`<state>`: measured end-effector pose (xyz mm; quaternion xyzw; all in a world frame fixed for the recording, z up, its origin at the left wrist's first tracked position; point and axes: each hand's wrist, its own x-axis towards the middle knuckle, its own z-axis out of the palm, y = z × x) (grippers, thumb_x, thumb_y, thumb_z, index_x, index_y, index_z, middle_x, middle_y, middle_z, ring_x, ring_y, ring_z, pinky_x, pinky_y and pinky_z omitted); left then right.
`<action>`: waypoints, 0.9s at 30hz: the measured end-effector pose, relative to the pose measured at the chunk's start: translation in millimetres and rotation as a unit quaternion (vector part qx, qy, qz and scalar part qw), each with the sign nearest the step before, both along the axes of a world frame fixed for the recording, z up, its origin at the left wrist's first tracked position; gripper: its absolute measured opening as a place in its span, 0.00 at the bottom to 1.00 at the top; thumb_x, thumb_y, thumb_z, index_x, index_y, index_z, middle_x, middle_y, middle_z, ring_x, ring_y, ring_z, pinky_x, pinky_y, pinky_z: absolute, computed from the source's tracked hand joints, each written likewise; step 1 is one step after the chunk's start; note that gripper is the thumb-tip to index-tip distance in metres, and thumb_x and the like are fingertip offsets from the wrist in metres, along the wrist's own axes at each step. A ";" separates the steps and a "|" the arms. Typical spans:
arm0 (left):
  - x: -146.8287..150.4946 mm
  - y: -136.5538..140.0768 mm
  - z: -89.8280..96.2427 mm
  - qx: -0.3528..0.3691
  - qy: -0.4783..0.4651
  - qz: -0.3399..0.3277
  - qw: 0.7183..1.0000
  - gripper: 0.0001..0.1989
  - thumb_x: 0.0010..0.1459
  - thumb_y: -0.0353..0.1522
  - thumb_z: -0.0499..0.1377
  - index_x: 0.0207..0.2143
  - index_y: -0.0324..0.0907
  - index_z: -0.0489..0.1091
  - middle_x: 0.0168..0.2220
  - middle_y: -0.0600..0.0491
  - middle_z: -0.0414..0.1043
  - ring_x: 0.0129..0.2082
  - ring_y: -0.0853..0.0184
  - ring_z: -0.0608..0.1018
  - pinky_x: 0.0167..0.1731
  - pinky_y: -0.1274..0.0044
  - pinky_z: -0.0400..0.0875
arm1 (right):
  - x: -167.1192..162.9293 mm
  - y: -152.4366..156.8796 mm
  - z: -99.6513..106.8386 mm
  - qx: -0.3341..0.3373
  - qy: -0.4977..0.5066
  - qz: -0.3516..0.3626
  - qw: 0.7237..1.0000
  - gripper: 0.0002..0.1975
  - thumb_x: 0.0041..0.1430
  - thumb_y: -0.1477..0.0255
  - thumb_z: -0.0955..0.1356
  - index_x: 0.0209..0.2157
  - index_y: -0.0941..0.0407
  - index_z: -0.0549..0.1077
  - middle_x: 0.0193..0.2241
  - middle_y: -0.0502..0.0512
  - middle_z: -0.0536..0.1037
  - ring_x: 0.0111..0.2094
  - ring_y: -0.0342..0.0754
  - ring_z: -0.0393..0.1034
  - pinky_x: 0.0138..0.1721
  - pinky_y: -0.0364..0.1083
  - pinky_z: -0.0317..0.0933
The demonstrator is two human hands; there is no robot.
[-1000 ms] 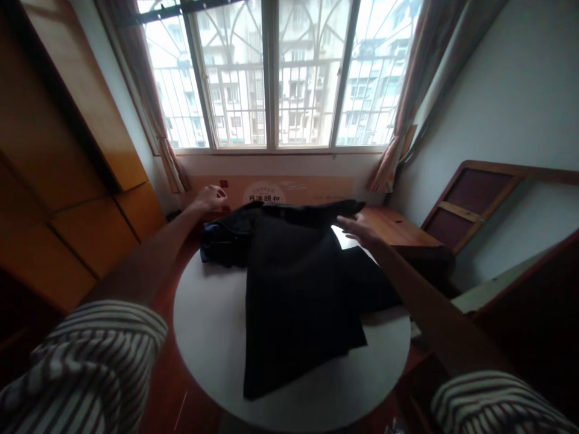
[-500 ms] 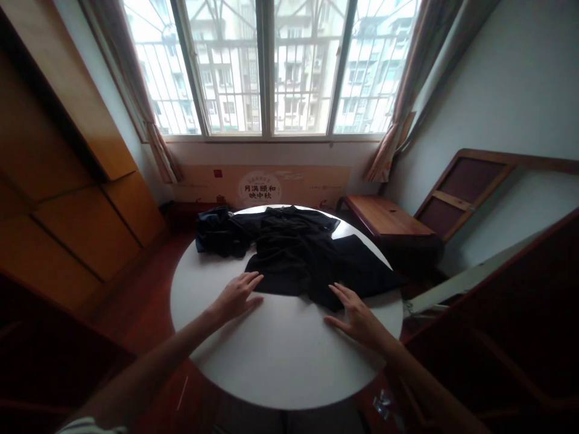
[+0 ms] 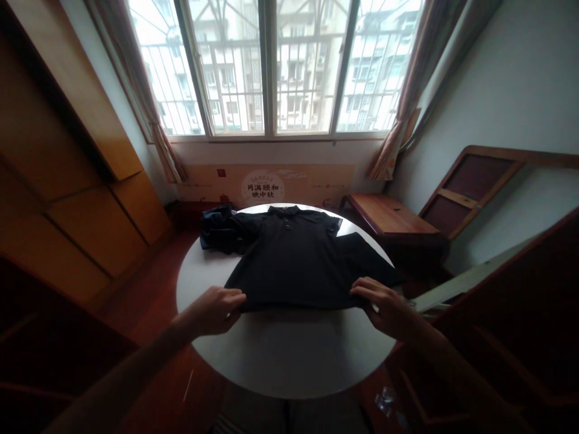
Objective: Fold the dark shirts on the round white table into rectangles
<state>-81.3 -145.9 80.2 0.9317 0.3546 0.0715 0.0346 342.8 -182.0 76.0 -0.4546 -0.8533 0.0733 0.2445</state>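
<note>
A black short-sleeved polo shirt point(image 3: 296, 259) lies spread on the round white table point(image 3: 289, 361), its collar toward the window and its hem toward me. My left hand point(image 3: 221, 308) pinches the hem's left corner, and my right hand point(image 3: 377, 301) grips the right corner. Between them the hem is stretched taut, lifted slightly above the tabletop. Beside the shirt on the left is a crumpled dark garment point(image 3: 219, 229). Another black cloth point(image 3: 366, 256) lies flat at the right, partly under the shirt.
A wooden bench-like piece point(image 3: 391, 214) stands beyond the table at the right, near a leaning wooden frame point(image 3: 470, 187). Cabinets point(image 3: 94, 229) line the left side. A long printed cardboard panel point(image 3: 307, 184) stands below the window. Clear plastic items point(image 3: 384, 399) lie on the floor.
Both hands have gone from open fingers beside the rumpled shirt to gripping its hem corners. The shirt has been pulled out flat and toward me, its wrinkles mostly gone.
</note>
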 end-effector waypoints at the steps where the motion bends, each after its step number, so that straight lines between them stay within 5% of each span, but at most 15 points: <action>1: -2.6 -11.6 4.8 -0.032 0.002 -0.012 0.999 0.07 0.52 0.24 0.53 0.30 0.43 0.67 0.29 0.53 0.72 0.25 0.68 0.72 0.26 0.77 0.62 | 1.5 -6.3 -1.1 -0.035 -0.017 0.017 0.999 0.18 0.48 0.84 0.62 0.37 0.53 0.76 0.36 0.58 0.77 0.40 0.52 0.72 0.42 0.48 0.67; 5: -5.1 -29.5 11.4 -0.231 0.012 -0.053 0.972 0.05 0.56 0.29 0.57 0.32 0.44 0.73 0.28 0.54 0.75 0.25 0.69 0.73 0.26 0.79 0.62 | 2.5 -15.7 -13.7 -0.119 -0.062 0.044 0.990 0.17 0.47 0.85 0.61 0.31 0.53 0.75 0.31 0.54 0.75 0.35 0.49 0.72 0.39 0.44 0.65; 8: -3.9 -0.4 1.9 -0.311 -0.027 -0.034 0.950 0.11 0.62 0.39 0.57 0.37 0.43 0.76 0.28 0.54 0.76 0.24 0.70 0.74 0.25 0.80 0.64 | -7.8 -7.5 -12.4 -0.087 -0.049 0.011 0.995 0.17 0.49 0.85 0.59 0.30 0.54 0.75 0.31 0.54 0.75 0.34 0.47 0.72 0.39 0.44 0.64; 12: -2.9 86.4 -14.9 -0.150 -0.221 0.175 0.948 0.14 0.61 0.40 0.57 0.36 0.40 0.76 0.32 0.50 0.78 0.30 0.66 0.77 0.31 0.78 0.68 | -57.5 4.0 1.3 -0.059 -0.046 0.038 0.997 0.14 0.57 0.82 0.60 0.35 0.56 0.75 0.34 0.56 0.76 0.36 0.48 0.72 0.39 0.45 0.64; 15: -1.0 155.7 -17.9 -0.081 -0.339 0.376 0.859 0.12 0.58 0.37 0.60 0.39 0.38 0.76 0.37 0.47 0.79 0.37 0.63 0.79 0.37 0.78 0.70 | -115.4 1.5 -0.8 -0.058 -0.074 0.129 0.987 0.11 0.63 0.69 0.64 0.43 0.57 0.75 0.39 0.59 0.77 0.40 0.52 0.72 0.42 0.48 0.66; 16: 0.2 174.6 -17.4 -0.080 -0.353 0.406 0.839 0.13 0.58 0.37 0.60 0.40 0.36 0.75 0.38 0.45 0.79 0.38 0.63 0.79 0.37 0.78 0.71 | -134.4 -1.6 -6.1 -0.051 -0.082 0.160 0.982 0.17 0.62 0.62 0.67 0.47 0.58 0.74 0.43 0.62 0.77 0.44 0.55 0.72 0.44 0.50 0.66; 20: 6.0 222.7 -17.0 -0.107 -0.366 0.452 0.806 0.22 0.59 0.44 0.60 0.41 0.32 0.74 0.37 0.42 0.79 0.33 0.63 0.80 0.31 0.78 0.71 | -191.4 -19.0 -45.8 -0.006 -0.116 0.224 0.968 0.43 0.55 0.50 0.70 0.61 0.69 0.63 0.60 0.77 0.65 0.60 0.69 0.61 0.56 0.60 0.61; 22: 7.5 234.5 -19.6 -0.117 -0.364 0.468 0.797 0.23 0.57 0.45 0.61 0.40 0.31 0.74 0.37 0.41 0.79 0.31 0.62 0.80 0.30 0.77 0.71 | -207.3 -27.5 -68.7 0.010 -0.125 0.201 0.972 0.43 0.58 0.51 0.67 0.61 0.71 0.62 0.62 0.80 0.61 0.62 0.70 0.57 0.57 0.61 0.60; 27: 5.9 251.7 -23.3 -0.084 -0.349 0.502 0.787 0.15 0.55 0.37 0.62 0.39 0.34 0.75 0.43 0.40 0.78 0.43 0.58 0.80 0.41 0.76 0.72 | -224.9 -39.3 -98.5 0.147 -0.185 0.187 0.954 0.24 0.66 0.67 0.63 0.53 0.75 0.69 0.54 0.81 0.71 0.58 0.66 0.65 0.53 0.57 0.64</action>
